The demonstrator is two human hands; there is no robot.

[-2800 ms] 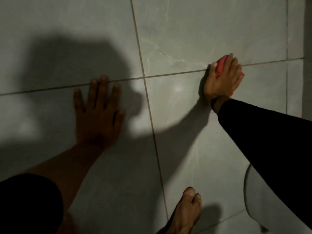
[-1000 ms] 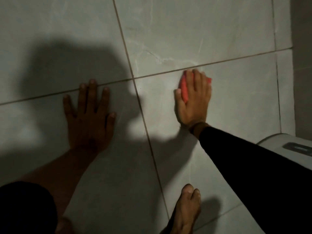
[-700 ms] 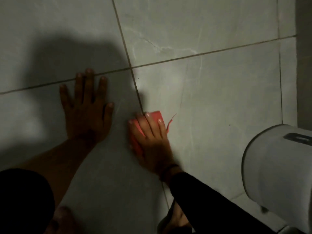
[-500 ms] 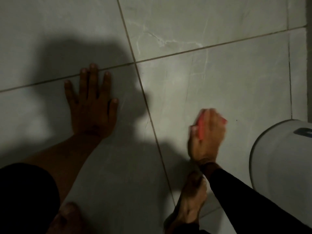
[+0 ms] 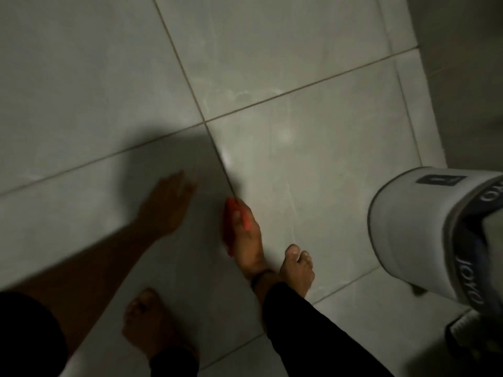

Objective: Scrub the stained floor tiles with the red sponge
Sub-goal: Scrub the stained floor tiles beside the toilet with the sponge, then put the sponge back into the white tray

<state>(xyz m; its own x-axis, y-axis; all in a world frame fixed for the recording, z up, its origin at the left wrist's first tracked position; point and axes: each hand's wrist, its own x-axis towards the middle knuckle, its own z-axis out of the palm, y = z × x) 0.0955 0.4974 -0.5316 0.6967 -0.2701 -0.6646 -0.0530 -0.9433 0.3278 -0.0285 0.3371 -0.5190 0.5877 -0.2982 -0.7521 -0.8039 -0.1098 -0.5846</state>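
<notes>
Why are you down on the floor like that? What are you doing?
A person is crouched barefoot on the grey floor tiles, scrubbing them. The right hand holds the red sponge low against the floor by a grout line. The left hand reaches out beside it, blurred, so I can't tell if it touches the tile. A white bucket stands to the right.

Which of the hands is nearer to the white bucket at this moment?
The right hand. It holds the red sponge on the floor, with bare tile between it and the white bucket. The left hand is farther off, beyond the right hand on the side away from the bucket.
</notes>
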